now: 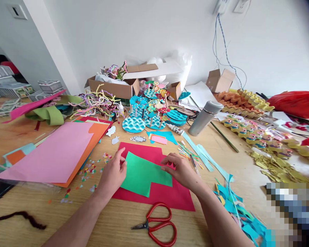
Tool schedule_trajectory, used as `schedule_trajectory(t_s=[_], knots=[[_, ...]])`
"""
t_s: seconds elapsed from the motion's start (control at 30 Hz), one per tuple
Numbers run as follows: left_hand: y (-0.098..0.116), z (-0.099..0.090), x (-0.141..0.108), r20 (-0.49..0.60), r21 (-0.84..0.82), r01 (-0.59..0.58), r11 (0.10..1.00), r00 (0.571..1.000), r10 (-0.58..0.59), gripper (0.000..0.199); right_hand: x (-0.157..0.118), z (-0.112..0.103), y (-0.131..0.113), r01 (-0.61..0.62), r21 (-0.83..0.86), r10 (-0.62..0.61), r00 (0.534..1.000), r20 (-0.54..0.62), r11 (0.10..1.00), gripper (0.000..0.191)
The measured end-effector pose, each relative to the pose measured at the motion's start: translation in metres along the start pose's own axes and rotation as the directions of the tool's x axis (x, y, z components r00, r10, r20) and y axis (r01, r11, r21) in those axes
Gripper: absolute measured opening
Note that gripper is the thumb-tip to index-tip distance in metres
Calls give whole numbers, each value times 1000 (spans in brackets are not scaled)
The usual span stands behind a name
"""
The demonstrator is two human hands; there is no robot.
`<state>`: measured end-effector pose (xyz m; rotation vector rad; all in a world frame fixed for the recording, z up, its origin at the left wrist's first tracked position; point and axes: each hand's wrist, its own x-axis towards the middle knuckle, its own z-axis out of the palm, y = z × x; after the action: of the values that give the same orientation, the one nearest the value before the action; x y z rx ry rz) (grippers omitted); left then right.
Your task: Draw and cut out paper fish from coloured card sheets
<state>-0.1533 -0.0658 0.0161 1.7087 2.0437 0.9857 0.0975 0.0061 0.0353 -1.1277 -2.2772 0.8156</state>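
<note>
A green sheet of paper point(141, 175) with a corner cut out of its lower right lies over a red sheet point(175, 199), also notched, on the wooden table. My left hand point(115, 171) is at the green sheet's left edge, fingers loosely bent, thumb and forefinger apart. Over the green sheet's upper right edge, my right hand point(179, 169) has its fingers curved, with the thumb and fingertips on the paper. Red-handled scissors point(161, 224) lie just in front of the red sheet, blades pointing left.
Pink paper point(56, 147) and orange paper point(98, 133) lie at left, near confetti scraps point(89, 169). Blue paper crafts point(134, 123) stand behind, beside a grey flask point(204, 118) and glue bottle point(176, 129). Blue scraps point(228, 199) and egg-carton pieces point(260, 135) lie at right.
</note>
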Motion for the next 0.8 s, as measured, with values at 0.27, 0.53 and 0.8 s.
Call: schedule_trajectory(t_s=[0.27,0.53,0.8], knots=[[5,-5,-5,10,365,22,931,1000,-28,55,-1,2,12,-2,-196,38,982,182,981,13],[17,-1,-14,84,207,-320,924,947,309,24,1,1,7,50,-211,-4,976,217,976,10],[24,7,-29,394,196,-492,848,832,391,18,7,5,11,-4,-201,63,955,291,980,16]])
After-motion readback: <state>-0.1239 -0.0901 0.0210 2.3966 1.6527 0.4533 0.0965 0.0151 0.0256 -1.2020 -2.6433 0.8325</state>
